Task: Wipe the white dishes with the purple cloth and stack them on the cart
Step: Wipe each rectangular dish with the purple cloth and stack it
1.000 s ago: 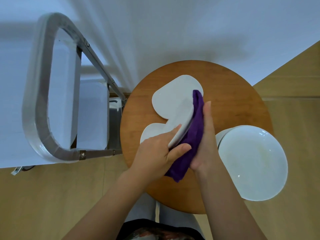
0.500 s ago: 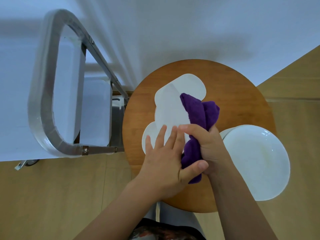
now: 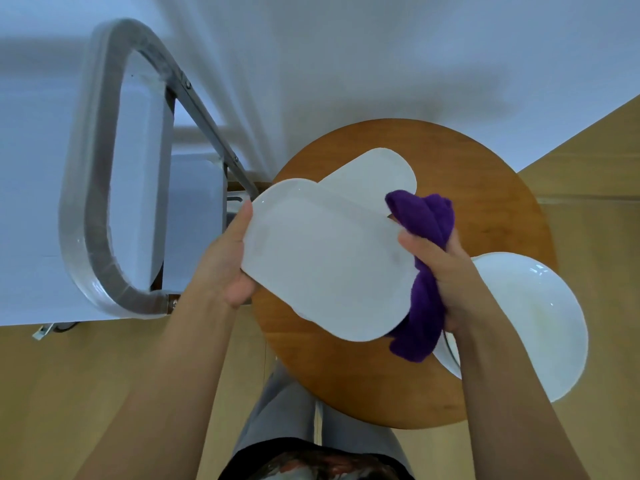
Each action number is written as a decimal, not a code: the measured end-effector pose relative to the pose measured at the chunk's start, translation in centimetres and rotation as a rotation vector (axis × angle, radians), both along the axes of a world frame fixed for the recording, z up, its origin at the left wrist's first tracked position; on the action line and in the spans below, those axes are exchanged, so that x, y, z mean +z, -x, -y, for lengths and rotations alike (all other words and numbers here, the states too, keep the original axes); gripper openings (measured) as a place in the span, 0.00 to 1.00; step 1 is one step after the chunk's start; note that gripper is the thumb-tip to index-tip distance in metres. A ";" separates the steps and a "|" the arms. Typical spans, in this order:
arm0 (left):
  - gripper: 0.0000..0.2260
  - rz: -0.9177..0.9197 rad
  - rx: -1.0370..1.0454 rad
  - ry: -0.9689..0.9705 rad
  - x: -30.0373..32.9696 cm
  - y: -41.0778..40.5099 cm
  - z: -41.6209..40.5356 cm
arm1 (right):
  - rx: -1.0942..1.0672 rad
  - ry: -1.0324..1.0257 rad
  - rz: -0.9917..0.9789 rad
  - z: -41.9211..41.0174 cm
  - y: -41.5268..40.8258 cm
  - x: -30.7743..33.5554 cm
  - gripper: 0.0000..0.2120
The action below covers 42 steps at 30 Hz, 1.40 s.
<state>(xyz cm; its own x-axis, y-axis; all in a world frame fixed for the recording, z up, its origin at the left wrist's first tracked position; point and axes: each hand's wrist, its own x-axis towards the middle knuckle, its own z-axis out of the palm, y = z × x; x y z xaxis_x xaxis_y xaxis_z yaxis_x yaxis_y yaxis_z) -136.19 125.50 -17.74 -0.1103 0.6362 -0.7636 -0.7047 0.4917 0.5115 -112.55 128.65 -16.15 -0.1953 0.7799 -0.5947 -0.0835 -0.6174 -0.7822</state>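
gripping opposite ends, the left hand [image 3: 230, 268] and the right hand [image 3: 446, 271], closed also on the bunched cloth [image 3: 424, 268], hold the oblong dish [image 3: 325, 265] above the round table [image 3: 485, 174]. stiff, smooth, likely breakable: best held by its rim. cart [image 3: 104, 168] stands left.

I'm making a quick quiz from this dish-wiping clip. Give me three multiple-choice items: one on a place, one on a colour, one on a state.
1. Where does the round dish sit?
A. at the wooden table's right edge, overhanging it
B. on the cart
C. on the floor

2. What colour is the cloth?
A. green
B. purple
C. yellow

3. What state is the oblong dish in?
A. stacked on the cart
B. flat on the table
C. held by both hands

Answers:
1 A: its far side juts past the rim.
2 B: deep purple folds.
3 C: left hand and right hand grip its ends.
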 end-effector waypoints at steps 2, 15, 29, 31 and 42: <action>0.28 -0.020 0.069 -0.006 -0.5 -0.2 0.1 | 0.109 -0.197 0.379 -1.0 0.5 -0.6 0.43; 0.12 -0.257 0.336 0.039 -1.3 -5.0 -2.0 | -0.350 -0.142 0.583 2.0 3.4 -5.7 0.28; 0.14 -0.200 0.395 0.194 -7.0 -6.4 -7.0 | -0.471 0.102 0.246 0.9 1.1 -5.1 0.23; 0.13 -0.162 0.411 0.305 -7.7 -7.0 -7.7 | -0.503 0.119 0.229 0.4 0.8 -5.6 0.25; 0.12 -0.408 0.230 0.387 -11.3 -9.7 -10.6 | -0.428 0.098 0.277 -1.3 0.1 -7.3 0.26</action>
